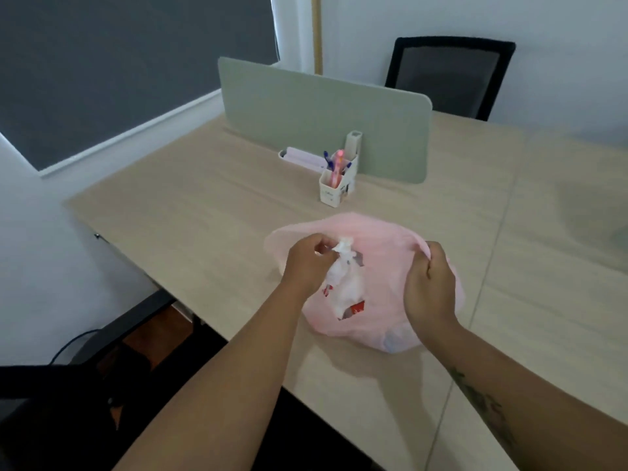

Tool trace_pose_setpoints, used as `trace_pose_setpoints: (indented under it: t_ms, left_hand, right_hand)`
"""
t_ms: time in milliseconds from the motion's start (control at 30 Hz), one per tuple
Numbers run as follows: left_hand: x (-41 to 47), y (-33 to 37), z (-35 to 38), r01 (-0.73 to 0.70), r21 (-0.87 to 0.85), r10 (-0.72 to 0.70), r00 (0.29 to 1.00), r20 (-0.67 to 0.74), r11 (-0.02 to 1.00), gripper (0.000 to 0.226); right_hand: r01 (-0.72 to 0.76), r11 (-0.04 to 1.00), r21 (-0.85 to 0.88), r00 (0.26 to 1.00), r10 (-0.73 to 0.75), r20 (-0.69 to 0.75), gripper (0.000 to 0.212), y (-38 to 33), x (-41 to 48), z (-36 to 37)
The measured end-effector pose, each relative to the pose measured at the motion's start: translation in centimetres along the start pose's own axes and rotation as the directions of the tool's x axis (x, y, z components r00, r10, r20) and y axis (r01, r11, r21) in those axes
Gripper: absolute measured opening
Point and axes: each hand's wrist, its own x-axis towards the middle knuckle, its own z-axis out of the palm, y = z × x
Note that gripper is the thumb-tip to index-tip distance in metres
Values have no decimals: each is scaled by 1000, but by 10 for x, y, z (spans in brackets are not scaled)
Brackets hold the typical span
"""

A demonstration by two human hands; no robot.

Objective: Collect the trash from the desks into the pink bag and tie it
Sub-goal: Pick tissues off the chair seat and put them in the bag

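Your left hand (307, 263) pinches white trash (343, 277) at the mouth of the pink bag (373, 294), which lies on the surface (204, 212); your right hand (430, 287) grips the bag's rim. Collecting looks nearly finished: no loose trash shows here, and tying remains.

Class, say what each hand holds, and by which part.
Left hand pinches the top of crumpled white trash over the pink bag. Right hand grips the bag's rim.
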Motion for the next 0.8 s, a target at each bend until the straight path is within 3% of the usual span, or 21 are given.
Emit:
trace_pose_setpoints:
  t_ms: [167,233,333,500,633,800]
  left_hand:
    - [-1,-7,4,45,204,-76,986,150,978,39]
    - [-7,-7,-14,19,244,-54,989,139,970,34]
    - [-30,-11,-57,-16,328,9,1000,23,945,9]
    - [-106,-45,-167,194,483,-24,942,-335,854,16]
    - [-205,-71,-255,488,567,-77,798,-597,663,31]
    - [-313,-85,-311,767,581,-138,629,-765,271,54]
  right_hand:
    - [20,1000,19,998,-21,55,26,-2,18,-16]
    - [54,998,11,991,-55,121,26,-5,24,-15]
    - [76,997,15,976,-78,203,28,-13,24,-4]
    - [105,994,-17,943,-94,319,36,-25,8,27]
    - [185,982,-43,893,-149,425,41,-32,-8,53]
    - [255,965,-64,843,-190,503,38,-33,-38,78]
